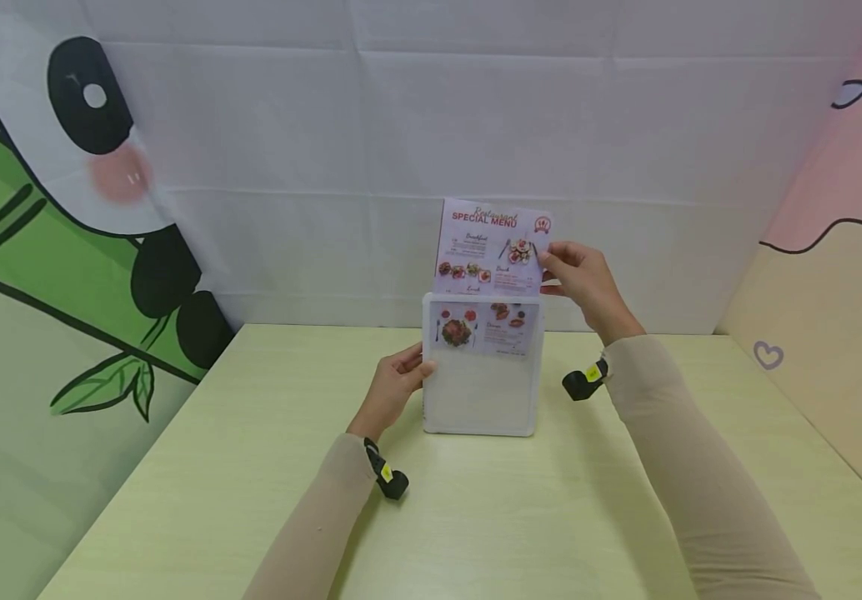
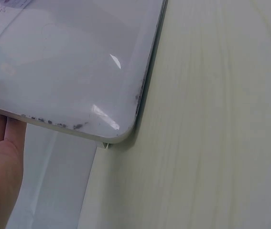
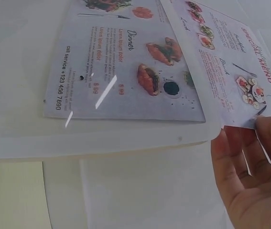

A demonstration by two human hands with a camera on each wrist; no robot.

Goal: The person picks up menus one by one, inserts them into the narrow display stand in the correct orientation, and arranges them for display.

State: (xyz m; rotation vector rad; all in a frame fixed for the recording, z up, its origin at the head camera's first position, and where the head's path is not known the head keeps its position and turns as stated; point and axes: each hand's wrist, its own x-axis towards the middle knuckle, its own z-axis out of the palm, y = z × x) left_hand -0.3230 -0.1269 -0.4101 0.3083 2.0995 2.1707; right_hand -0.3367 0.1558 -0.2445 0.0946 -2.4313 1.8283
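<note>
A white-framed display stand [image 1: 479, 398] with a clear front stands upright on the table. Its left edge is gripped by my left hand [image 1: 393, 385], thumb on the front and fingers behind. A printed restaurant menu sheet [image 1: 476, 246] sits partly inside the stand, its lower part behind the clear front and its upper part sticking out above the top edge. My right hand [image 1: 584, 279] pinches the sheet's right edge between thumb and fingers, just above the stand's top corner. In the left wrist view, dark scuffs mark the stand's rim [image 2: 54, 125].
The pale wooden table [image 1: 198, 475] runs back to a white cloth backdrop [image 1: 288, 125]. Painted cartoon panels stand at the left [image 1: 18, 467] and right [image 1: 836, 350]. Each wrist wears a small black camera [image 1: 393, 483].
</note>
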